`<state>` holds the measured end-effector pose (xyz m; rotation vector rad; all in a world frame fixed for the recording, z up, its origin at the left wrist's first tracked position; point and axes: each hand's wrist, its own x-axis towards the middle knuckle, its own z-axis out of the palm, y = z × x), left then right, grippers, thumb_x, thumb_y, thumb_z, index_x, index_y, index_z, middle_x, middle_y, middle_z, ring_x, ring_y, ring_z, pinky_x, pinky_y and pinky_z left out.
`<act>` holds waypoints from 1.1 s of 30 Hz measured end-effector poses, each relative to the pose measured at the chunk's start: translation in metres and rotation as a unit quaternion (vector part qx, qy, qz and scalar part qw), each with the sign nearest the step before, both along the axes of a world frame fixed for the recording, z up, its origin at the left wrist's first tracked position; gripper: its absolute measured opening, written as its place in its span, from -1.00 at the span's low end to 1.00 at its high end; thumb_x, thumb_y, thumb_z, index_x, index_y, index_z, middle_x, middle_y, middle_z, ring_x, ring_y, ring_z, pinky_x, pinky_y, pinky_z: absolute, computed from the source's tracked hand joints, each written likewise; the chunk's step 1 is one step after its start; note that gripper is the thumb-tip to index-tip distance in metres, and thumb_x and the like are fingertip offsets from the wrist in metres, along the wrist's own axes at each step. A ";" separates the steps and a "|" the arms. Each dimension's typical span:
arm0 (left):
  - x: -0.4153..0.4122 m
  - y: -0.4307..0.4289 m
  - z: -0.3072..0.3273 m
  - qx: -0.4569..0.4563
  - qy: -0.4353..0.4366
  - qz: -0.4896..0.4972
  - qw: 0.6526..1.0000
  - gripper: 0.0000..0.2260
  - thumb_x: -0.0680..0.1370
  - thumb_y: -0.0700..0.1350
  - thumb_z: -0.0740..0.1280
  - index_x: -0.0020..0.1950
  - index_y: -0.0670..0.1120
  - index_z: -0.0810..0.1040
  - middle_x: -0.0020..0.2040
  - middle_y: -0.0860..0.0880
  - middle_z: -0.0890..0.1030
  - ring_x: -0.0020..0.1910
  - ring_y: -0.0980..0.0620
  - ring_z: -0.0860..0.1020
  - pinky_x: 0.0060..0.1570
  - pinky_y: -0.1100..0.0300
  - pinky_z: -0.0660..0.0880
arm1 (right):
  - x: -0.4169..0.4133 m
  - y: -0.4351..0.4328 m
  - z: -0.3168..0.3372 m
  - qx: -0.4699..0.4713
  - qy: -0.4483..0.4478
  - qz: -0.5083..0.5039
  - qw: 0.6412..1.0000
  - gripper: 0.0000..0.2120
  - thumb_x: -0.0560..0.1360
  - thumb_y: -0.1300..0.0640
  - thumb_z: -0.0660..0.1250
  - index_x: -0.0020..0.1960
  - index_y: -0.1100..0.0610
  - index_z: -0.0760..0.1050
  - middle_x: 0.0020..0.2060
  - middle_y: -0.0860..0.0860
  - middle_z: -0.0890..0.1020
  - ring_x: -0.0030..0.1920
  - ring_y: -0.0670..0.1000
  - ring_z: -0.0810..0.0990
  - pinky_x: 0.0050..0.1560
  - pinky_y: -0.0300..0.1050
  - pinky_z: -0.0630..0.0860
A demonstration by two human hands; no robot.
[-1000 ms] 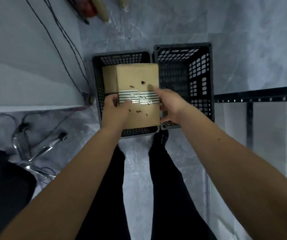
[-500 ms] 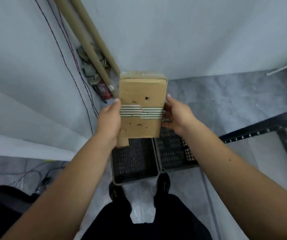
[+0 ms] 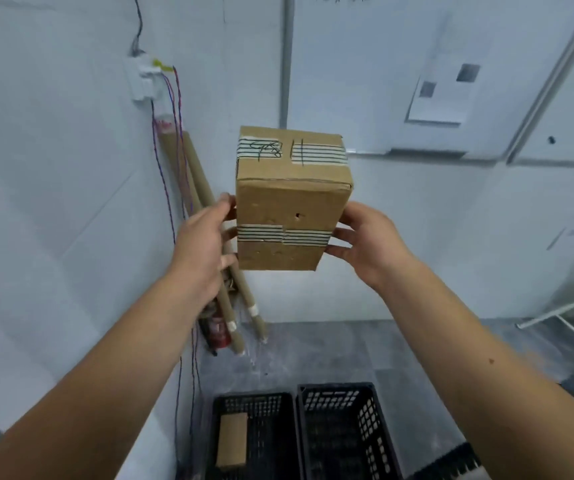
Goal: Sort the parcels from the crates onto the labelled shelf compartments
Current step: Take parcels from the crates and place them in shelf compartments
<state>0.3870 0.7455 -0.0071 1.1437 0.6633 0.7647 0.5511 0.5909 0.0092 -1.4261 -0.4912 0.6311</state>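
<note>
A brown cardboard parcel with striped tape bands and a handwritten mark on its top is held up at chest height in front of the white wall. My left hand grips its left side and my right hand grips its right side. Far below on the floor stand two black plastic crates side by side. The left crate holds a smaller brown parcel. The right crate shows no parcel in its visible part.
Cardboard tubes lean against the wall behind my left hand, with a red can at their foot. Thin wires hang from a wall box. A paper sheet is on the wall. A white stand is at right.
Both hands lifted the parcel out of the left crate and raised it high. My view tilted up from the floor to the wall, and the crates dropped to the bottom edge.
</note>
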 end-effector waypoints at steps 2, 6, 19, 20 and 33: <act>0.004 0.006 0.032 0.034 -0.019 -0.001 0.999 -0.75 0.70 0.07 0.28 0.00 0.02 0.71 0.03 0.06 0.73 0.10 -0.01 0.67 0.16 -0.17 0.59 | 0.000 0.002 0.038 0.019 -0.031 0.004 0.999 -0.77 0.61 0.12 0.30 0.06 0.13 0.74 0.05 0.08 0.75 0.16 0.18 0.71 0.22 0.21 0.65; 0.010 0.012 0.099 0.110 -0.036 0.014 0.993 -0.73 0.67 0.00 0.31 -0.16 0.05 0.72 -0.11 0.08 0.70 0.09 -0.03 0.63 0.14 -0.12 0.48 | 0.001 0.003 0.107 0.032 -0.095 -0.010 0.995 -0.75 0.61 0.03 0.30 -0.11 0.02 0.74 -0.15 -0.06 0.74 -0.06 0.05 0.68 0.02 0.06 0.56; 0.001 0.018 0.213 0.266 -0.102 0.057 0.957 -0.70 0.66 0.11 0.23 0.09 0.02 0.71 -0.04 0.08 0.74 -0.10 0.05 0.62 -0.01 0.03 0.48 | -0.005 -0.010 0.219 0.159 -0.165 0.034 0.973 -0.73 0.68 0.05 0.28 0.03 0.19 0.68 -0.20 0.00 0.73 -0.23 0.01 0.68 0.07 0.07 0.62; 0.001 0.016 0.215 0.266 -0.104 0.050 0.957 -0.66 0.69 0.15 0.19 0.11 0.02 0.70 -0.05 0.07 0.73 -0.10 0.05 0.62 -0.07 0.08 0.51 | -0.004 -0.012 0.220 0.167 -0.163 0.038 0.972 -0.74 0.69 0.06 0.27 -0.01 0.18 0.65 -0.25 -0.01 0.71 -0.28 -0.01 0.66 -0.01 -0.02 0.63; -0.003 0.007 0.211 0.259 -0.151 -0.020 0.954 -0.64 0.69 0.22 0.22 0.32 0.08 0.66 0.24 0.06 0.71 0.28 -0.04 0.64 0.35 -0.16 0.52 | 0.000 -0.023 0.219 0.220 -0.135 0.058 0.964 -0.62 0.68 0.06 0.32 0.22 0.41 0.55 0.10 0.23 0.73 0.12 0.15 0.73 0.30 0.00 0.60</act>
